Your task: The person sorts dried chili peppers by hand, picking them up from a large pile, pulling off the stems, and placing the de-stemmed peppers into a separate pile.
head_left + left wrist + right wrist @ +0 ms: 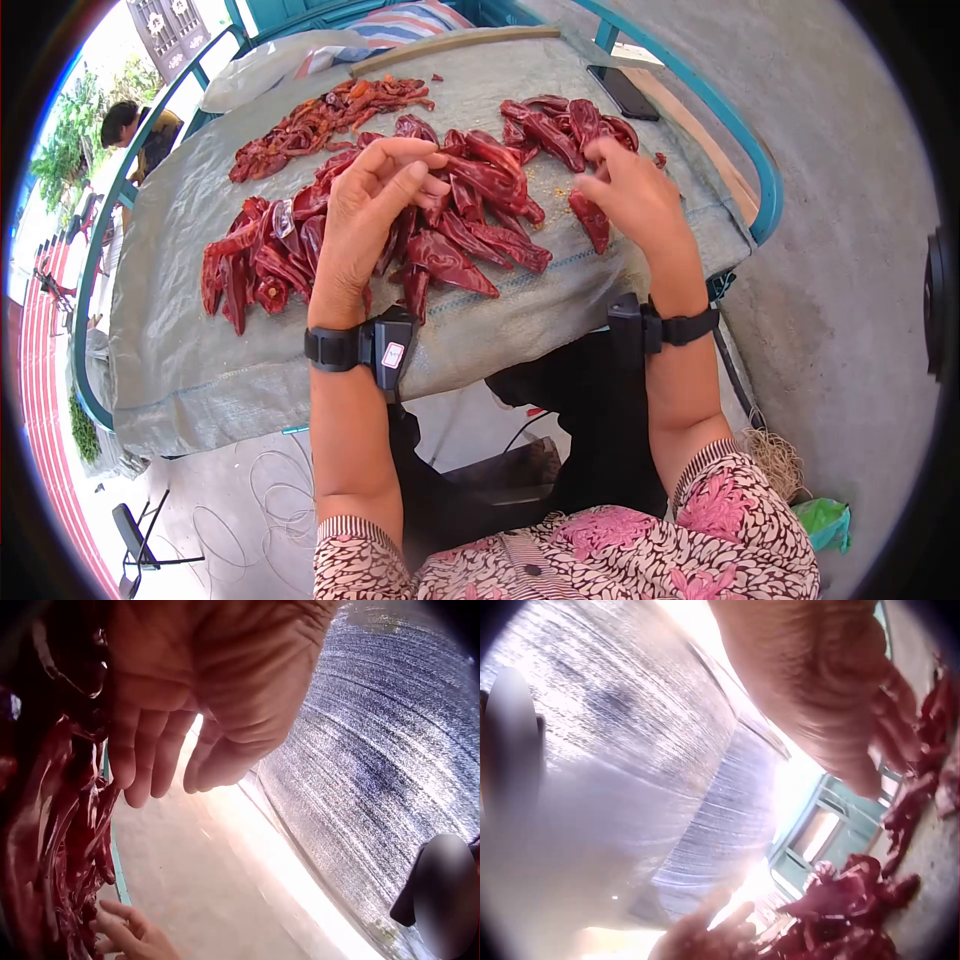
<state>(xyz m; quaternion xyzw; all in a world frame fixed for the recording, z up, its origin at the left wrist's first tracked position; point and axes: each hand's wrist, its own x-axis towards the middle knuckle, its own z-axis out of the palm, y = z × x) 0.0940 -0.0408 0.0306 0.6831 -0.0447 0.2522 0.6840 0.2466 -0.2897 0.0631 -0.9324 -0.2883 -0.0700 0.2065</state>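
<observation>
Dark red dried chili peppers point(450, 262) lie in a large heap on the woven sheet. Above that heap is my left hand point(368, 205), its fingers loosely bent and nothing between them. In the left wrist view, that hand point(210, 697) hangs beside the glossy peppers point(52, 817). My right hand point(640, 200) is over a smaller group of chili peppers point(545, 130), thumb and fingers apart. A single chili pepper point(590, 222) lies just below its thumb. The right wrist view shows the right hand's fingers point(892, 724) bent close to the peppers, with none gripped between them.
Shriveled red peppers point(320, 130) form another pile farther back. A phone point(624, 92) lies at the right on the woven sheet point(200, 360). Teal rails point(740, 165) edge the cart. Another person point(150, 135) is at the far left; coiled cord point(775, 465) lies lower right.
</observation>
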